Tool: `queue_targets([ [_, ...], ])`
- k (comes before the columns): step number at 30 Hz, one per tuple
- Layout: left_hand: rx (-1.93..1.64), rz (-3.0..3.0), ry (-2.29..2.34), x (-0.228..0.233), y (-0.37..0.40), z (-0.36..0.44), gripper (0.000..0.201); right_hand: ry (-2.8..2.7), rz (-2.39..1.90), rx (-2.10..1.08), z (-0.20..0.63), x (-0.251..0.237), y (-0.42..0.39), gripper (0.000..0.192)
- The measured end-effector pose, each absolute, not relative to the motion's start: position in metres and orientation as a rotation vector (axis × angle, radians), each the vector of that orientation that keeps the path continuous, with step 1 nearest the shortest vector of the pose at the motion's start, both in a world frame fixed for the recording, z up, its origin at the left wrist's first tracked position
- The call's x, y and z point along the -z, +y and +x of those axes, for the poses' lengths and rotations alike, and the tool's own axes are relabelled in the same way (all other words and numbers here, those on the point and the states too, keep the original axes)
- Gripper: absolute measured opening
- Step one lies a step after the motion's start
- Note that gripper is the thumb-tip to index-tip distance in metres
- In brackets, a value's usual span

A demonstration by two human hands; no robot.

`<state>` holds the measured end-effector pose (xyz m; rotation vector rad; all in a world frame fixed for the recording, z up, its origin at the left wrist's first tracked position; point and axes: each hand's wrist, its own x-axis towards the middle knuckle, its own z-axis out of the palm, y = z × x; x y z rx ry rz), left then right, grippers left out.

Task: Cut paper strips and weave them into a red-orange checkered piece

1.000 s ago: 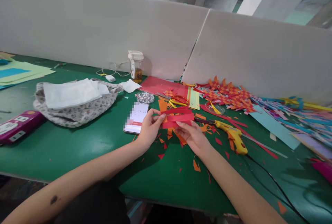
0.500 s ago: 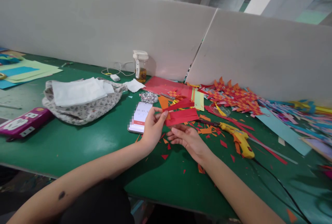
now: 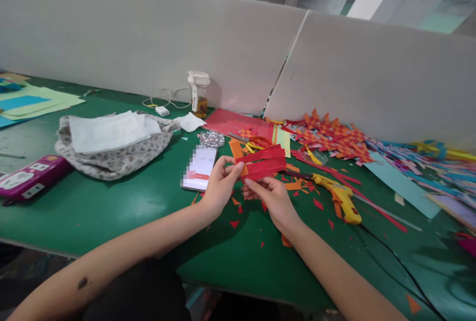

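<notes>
Red paper strips [image 3: 263, 163], pinched at their near end by the left hand [image 3: 219, 188], now meet the right hand [image 3: 270, 197] again from below, steadied for handling.

Bare forearms, no sleeves or jewellery; small dark mark on the left forearm [image 3: 79, 283]; dark clothing at the lap

"01:50" on phone [image 3: 200, 168] screen

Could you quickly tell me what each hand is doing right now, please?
Left hand: closed, pinching the left end of the red paper strips.
Right hand: closed on the same strips from below.
</notes>
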<state>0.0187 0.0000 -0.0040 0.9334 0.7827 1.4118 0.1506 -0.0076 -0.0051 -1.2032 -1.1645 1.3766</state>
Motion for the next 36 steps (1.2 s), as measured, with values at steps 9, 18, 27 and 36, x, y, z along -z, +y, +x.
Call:
queue_targets([
  [9,-1.373,0.962,0.795,0.007,-0.004,0.022,0.028,-1.016,-1.115,-1.301,0.15,0.004,-0.006,0.028],
  [18,-1.387,1.051,0.848,0.005,-0.002,0.02,0.027,-0.983,-1.132,-1.135,0.152,0.001,-0.005,0.027],
  [27,-1.389,1.318,0.879,0.007,0.003,0.013,0.021,-0.984,-1.147,-1.162,0.16,0.002,-0.001,0.029],
  [36,-1.404,1.229,0.916,0.009,0.006,0.013,0.021,-0.944,-1.136,-1.26,0.161,-0.001,-0.003,0.028],
])
